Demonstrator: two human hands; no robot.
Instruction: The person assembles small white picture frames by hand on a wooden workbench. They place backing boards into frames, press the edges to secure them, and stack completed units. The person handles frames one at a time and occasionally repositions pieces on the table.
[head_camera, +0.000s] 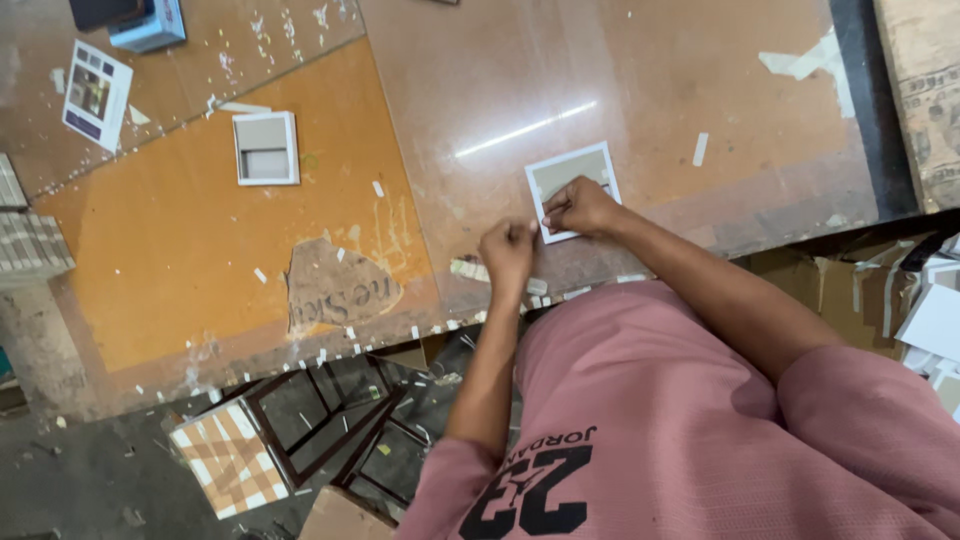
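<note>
Item: your left hand (506, 252), fingers curled together near the table's front edge (400, 335), just beside the small white frame (574, 190). Your right hand (582, 208) pinches the frame's near left corner. The frame lies flat, almost square, slightly skewed. Beyond: open tabletop (640, 80); second white frame (266, 148) far left.

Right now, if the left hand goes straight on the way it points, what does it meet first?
Probably the white square frame. The left hand points up the table toward the frame's near corner, close to the right hand resting there. Whether it already touches is unclear.
</note>
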